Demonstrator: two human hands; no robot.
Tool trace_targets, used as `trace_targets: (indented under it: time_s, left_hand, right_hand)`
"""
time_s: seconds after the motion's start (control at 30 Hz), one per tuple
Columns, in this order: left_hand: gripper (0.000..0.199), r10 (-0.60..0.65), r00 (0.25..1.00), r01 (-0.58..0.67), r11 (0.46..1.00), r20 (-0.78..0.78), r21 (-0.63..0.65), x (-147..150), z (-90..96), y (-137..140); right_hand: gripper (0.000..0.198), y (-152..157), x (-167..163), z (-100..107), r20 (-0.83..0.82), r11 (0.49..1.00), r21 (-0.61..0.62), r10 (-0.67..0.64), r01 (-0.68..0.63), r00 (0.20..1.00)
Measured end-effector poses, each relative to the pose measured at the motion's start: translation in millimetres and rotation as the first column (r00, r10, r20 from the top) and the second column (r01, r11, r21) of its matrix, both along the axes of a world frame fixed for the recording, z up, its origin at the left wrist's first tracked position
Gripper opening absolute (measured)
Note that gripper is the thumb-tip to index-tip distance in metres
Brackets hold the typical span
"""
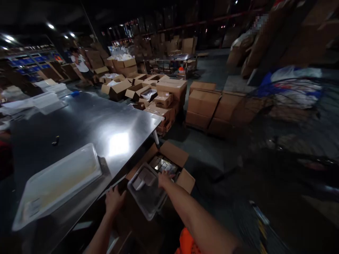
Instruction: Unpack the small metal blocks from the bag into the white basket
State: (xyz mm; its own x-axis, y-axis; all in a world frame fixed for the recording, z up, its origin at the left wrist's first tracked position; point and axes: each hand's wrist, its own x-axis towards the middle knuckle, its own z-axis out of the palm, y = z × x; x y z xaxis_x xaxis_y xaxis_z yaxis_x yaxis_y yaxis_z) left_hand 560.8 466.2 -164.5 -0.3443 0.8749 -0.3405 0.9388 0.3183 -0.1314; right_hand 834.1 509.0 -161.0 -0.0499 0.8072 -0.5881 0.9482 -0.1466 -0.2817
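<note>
My right hand [165, 177] reaches over an open cardboard box [173, 153] with its fingers stretched out. Beneath those fingers lie small shiny packs [162, 164], too blurred to name; whether I touch them I cannot tell. A clear plastic tub [148, 201] with a few pale items inside leans at the box's near side, by my right wrist. At the metal table's near edge, my left hand [115, 199] has its fingers apart and grips nothing visible. A translucent plastic bin or lid [63, 180] with a label rests on the metal table [87, 114] to the left.
A small dark object [55, 141] and stacked clear plastic containers [45, 100] lie on the table. Beyond it stand several cardboard boxes [172, 84] and more stacked cartons [202, 106]. Another person [81, 65] stands far left. Dark blurred items fill the right side.
</note>
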Motion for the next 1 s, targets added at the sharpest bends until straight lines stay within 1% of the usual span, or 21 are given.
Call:
trace_targets:
  time_s: [0.07, 0.13, 0.2, 0.27, 0.3, 0.37, 0.43, 0.53, 0.63, 0.73, 0.83, 0.87, 0.93, 0.97, 1.0]
  left_hand:
    - [0.073, -0.107, 0.992, 0.11, 0.993, -0.063, 0.043, -12.0, 9.2, 73.7]
    - [0.079, -0.119, 0.989, 0.123, 0.991, -0.086, 0.047, -21.8, 8.8, 137.4]
    - [0.087, -0.053, 0.997, 0.053, 0.999, -0.052, -0.005, -29.7, -3.2, 183.8]
    - [0.095, 0.02, 1.0, -0.02, 0.999, -0.001, -0.032, -36.9, -24.5, 209.7]
    - [0.098, 0.043, 0.999, -0.042, 0.999, 0.021, -0.012, -40.2, -36.4, 215.6]
    - [0.101, 0.05, 0.998, -0.053, 0.994, 0.031, 0.091, -45.0, -56.3, 218.0]
    - [0.098, 0.065, 0.998, -0.062, 0.992, -0.02, 0.111, -46.3, -65.5, 215.3]
    - [0.093, 0.077, 0.988, -0.078, 0.997, -0.137, 0.003, -42.1, -61.6, 214.2]
    - [0.092, 0.074, 0.981, -0.088, 0.994, -0.18, -0.072, -36.8, -52.8, 217.6]
    - [0.093, 0.062, 0.973, -0.084, 0.992, -0.223, -0.089, -35.1, -51.7, 220.7]
    - [0.089, 0.053, 0.959, -0.086, 0.991, -0.279, -0.105, -40.6, -64.5, 218.7]
    - [0.088, 0.041, 0.959, -0.077, 0.99, -0.281, -0.116, -45.2, -72.1, 216.1]
    - [0.088, -0.003, 0.965, -0.023, 0.995, -0.264, -0.096, -58.9, -89.4, 208.1]
    - [0.083, -0.028, 0.97, 0.009, 0.997, -0.241, -0.081, -67.3, -96.9, 203.9]
    - [0.074, 0.005, 0.976, -0.019, 0.998, -0.218, -0.062, -75.7, -102.0, 200.9]
  right_hand:
    - [0.088, 47.5, 1.1, 4.5, -0.004, 1.0, -0.019, 0.009, -0.009, 1.0]
    - [0.085, 92.3, 5.2, 7.0, -0.033, 1.0, 0.01, 0.011, -0.011, 0.999]
    - [0.081, 132.5, 13.4, 4.8, -0.068, 0.998, 0.067, 0.009, -0.005, 0.998]
    - [0.081, 168.0, 25.4, -2.4, -0.093, 0.991, 0.136, 0.009, 0.004, 0.996]
    - [0.08, 184.2, 32.2, -6.9, -0.095, 0.985, 0.17, 0.002, 0.014, 0.995]
    - [0.079, 215.0, 45.5, -15.5, -0.077, 0.972, 0.228, -0.032, 0.049, 0.997]
    - [0.078, 246.0, 55.4, -21.2, -0.035, 0.957, 0.271, -0.094, 0.1, 0.995]
    - [0.08, 297.1, 58.7, -22.3, 0.029, 0.936, 0.303, -0.197, 0.179, 0.98]
    - [0.081, 354.2, 52.1, -14.4, 0.063, 0.924, 0.33, -0.225, 0.192, 0.972]
    - [0.079, 411.6, 49.9, -4.5, 0.094, 0.92, 0.373, -0.165, 0.119, 0.982]
    - [0.077, 459.1, 60.6, -4.4, 0.129, 0.918, 0.398, -0.057, 0.001, 0.99]
    - [0.078, 470.7, 66.2, -7.7, 0.131, 0.918, 0.395, -0.017, -0.036, 0.991]
    - [0.08, 486.5, 78.1, -18.4, 0.118, 0.918, 0.389, 0.038, -0.082, 0.992]
    - [0.08, 490.8, 83.5, -24.9, 0.108, 0.917, 0.388, 0.053, -0.091, 0.993]
    - [0.081, 493.0, 88.2, -31.6, 0.095, 0.915, 0.392, 0.061, -0.094, 0.994]
